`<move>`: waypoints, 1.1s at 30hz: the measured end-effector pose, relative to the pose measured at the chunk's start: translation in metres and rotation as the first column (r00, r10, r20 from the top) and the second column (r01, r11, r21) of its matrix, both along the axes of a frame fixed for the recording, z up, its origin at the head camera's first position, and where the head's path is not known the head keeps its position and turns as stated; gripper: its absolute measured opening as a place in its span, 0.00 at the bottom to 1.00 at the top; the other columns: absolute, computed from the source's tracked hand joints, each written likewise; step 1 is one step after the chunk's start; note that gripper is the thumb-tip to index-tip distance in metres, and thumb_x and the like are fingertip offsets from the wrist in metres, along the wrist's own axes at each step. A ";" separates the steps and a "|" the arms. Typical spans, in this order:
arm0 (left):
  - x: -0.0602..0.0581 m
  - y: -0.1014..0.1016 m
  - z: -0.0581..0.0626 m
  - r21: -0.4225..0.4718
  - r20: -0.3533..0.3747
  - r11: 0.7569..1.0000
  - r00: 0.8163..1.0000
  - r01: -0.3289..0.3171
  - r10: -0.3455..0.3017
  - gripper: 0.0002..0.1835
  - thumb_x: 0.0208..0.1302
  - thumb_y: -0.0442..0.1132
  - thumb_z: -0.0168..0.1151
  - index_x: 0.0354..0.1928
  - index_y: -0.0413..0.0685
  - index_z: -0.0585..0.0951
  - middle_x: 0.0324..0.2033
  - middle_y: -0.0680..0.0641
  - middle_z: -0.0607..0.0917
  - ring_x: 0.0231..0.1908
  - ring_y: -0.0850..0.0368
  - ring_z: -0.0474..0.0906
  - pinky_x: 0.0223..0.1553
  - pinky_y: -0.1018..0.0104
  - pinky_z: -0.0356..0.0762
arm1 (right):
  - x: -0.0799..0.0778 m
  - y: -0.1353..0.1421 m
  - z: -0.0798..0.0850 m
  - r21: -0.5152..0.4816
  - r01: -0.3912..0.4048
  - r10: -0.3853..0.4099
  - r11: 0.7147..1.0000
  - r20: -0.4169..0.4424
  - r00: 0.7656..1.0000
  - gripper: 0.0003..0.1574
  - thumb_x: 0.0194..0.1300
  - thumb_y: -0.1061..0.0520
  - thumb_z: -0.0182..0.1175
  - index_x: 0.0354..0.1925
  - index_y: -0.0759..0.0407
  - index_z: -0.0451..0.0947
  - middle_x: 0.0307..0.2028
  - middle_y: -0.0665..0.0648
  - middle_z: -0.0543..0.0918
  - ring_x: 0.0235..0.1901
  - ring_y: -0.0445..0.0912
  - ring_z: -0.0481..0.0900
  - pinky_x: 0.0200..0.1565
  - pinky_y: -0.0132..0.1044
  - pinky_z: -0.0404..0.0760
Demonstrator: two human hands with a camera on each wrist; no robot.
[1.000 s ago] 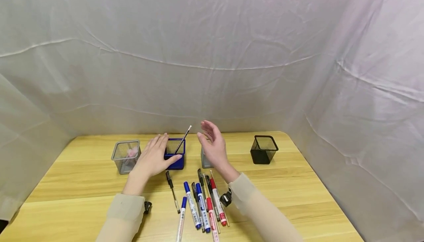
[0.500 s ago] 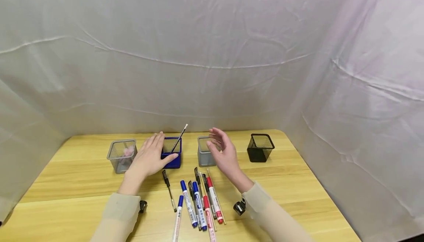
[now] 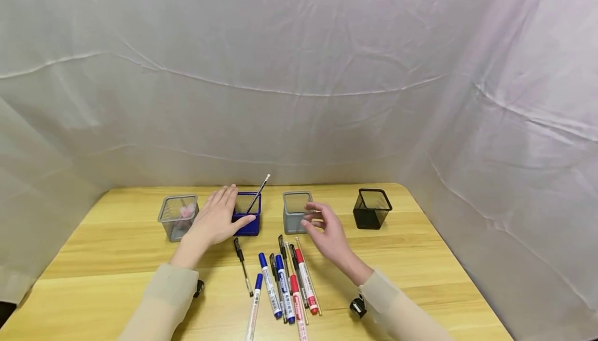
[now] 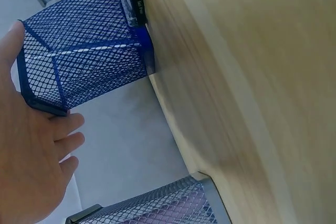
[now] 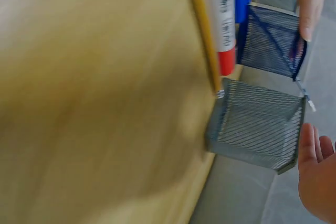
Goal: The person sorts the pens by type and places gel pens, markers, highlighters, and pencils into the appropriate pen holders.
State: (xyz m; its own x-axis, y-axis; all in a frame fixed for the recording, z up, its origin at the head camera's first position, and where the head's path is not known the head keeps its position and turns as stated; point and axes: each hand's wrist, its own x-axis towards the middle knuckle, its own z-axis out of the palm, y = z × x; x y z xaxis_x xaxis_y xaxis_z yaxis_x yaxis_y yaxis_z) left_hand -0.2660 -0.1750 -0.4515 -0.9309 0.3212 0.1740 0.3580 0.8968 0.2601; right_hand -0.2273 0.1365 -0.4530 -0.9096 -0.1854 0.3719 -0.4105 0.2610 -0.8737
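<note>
My left hand (image 3: 215, 221) rests at the left side of a blue mesh pen holder (image 3: 247, 227), thumb along its near rim, fingers straight. In the left wrist view the thumb touches the rim of the blue holder (image 4: 89, 61). A slim dark stick with a white end (image 3: 260, 189) leans out of it. Beside the right side of a grey mesh pen holder (image 3: 293, 222) is my right hand (image 3: 333, 237), fingers loosely bent and holding nothing. In the right wrist view its fingertips are close to the rim of the grey holder (image 5: 257, 124).
In front of the holders lie blue markers (image 3: 270, 286), red markers (image 3: 306, 281) and several black pens. One black pen (image 3: 243, 266) lies apart at the left. Another grey holder (image 3: 177, 227) with something pink stands far left; a black holder (image 3: 369, 219) stands far right.
My right hand has moved right and toward me, uncovering the grey pen holder it was in front of. The left hand stays at the blue holder.
</note>
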 end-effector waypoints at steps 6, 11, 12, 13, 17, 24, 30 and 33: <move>0.000 -0.001 0.000 -0.016 -0.008 1.000 1.000 -0.003 0.003 0.56 0.73 0.74 0.47 0.81 0.32 0.50 0.80 0.33 0.52 0.80 0.34 0.48 0.79 0.39 0.43 | -0.001 0.007 -0.013 0.125 -0.021 0.018 0.992 0.023 1.000 0.28 0.68 0.67 0.67 0.64 0.66 0.75 0.56 0.68 0.80 0.49 0.53 0.84 0.52 0.37 0.86; -0.001 -0.001 0.000 -0.024 -0.008 1.000 1.000 0.000 0.000 0.56 0.73 0.74 0.46 0.81 0.33 0.50 0.80 0.33 0.52 0.80 0.34 0.47 0.79 0.40 0.43 | -0.002 0.012 -0.019 0.195 -0.062 0.058 0.979 0.024 0.998 0.26 0.67 0.66 0.67 0.62 0.68 0.75 0.54 0.67 0.80 0.47 0.52 0.83 0.50 0.33 0.86; -0.001 -0.001 0.000 -0.027 -0.009 1.000 1.000 0.000 -0.001 0.56 0.73 0.74 0.46 0.81 0.33 0.50 0.80 0.33 0.52 0.80 0.34 0.47 0.79 0.40 0.43 | -0.002 0.012 -0.020 0.212 -0.069 0.065 0.975 0.029 0.997 0.26 0.67 0.66 0.67 0.62 0.68 0.75 0.53 0.67 0.80 0.47 0.52 0.83 0.49 0.33 0.86; -0.002 -0.001 0.000 -0.029 -0.009 1.000 1.000 0.000 -0.001 0.56 0.73 0.74 0.45 0.81 0.33 0.50 0.80 0.33 0.52 0.80 0.34 0.47 0.79 0.40 0.43 | -0.002 0.013 -0.021 0.229 -0.075 0.070 0.971 0.032 0.997 0.26 0.68 0.66 0.67 0.62 0.68 0.75 0.53 0.67 0.80 0.47 0.52 0.83 0.49 0.32 0.86; -0.004 -0.002 0.000 -0.038 -0.015 0.999 1.000 -0.001 0.000 0.56 0.73 0.74 0.45 0.81 0.32 0.50 0.80 0.33 0.53 0.80 0.34 0.47 0.79 0.39 0.45 | -0.004 0.016 -0.026 0.300 -0.117 0.102 0.947 0.065 0.993 0.25 0.69 0.65 0.66 0.62 0.69 0.75 0.53 0.65 0.80 0.47 0.48 0.82 0.50 0.31 0.85; -0.006 -0.003 -0.001 -0.047 -0.018 0.999 1.000 -0.003 0.003 0.56 0.72 0.74 0.47 0.81 0.33 0.50 0.80 0.33 0.53 0.80 0.34 0.48 0.79 0.40 0.44 | -0.009 0.019 -0.039 0.423 -0.178 0.149 0.888 0.101 0.984 0.24 0.69 0.65 0.66 0.61 0.68 0.76 0.49 0.59 0.82 0.44 0.43 0.81 0.49 0.32 0.85; -0.005 -0.001 0.000 -0.052 -0.012 0.999 1.000 0.004 -0.005 0.56 0.73 0.74 0.47 0.81 0.32 0.51 0.80 0.33 0.53 0.80 0.34 0.47 0.79 0.40 0.44 | -0.010 0.020 -0.046 0.494 -0.180 0.152 0.850 0.098 0.984 0.25 0.66 0.65 0.68 0.60 0.68 0.76 0.47 0.57 0.82 0.41 0.43 0.81 0.45 0.32 0.85; -0.005 0.000 0.001 -0.056 -0.012 0.998 1.000 0.007 -0.007 0.56 0.73 0.73 0.47 0.81 0.32 0.51 0.80 0.33 0.53 0.80 0.34 0.47 0.79 0.40 0.44 | -0.010 0.020 -0.046 0.510 -0.177 0.146 0.841 0.101 0.984 0.25 0.65 0.65 0.68 0.60 0.68 0.76 0.47 0.57 0.82 0.41 0.44 0.80 0.45 0.32 0.84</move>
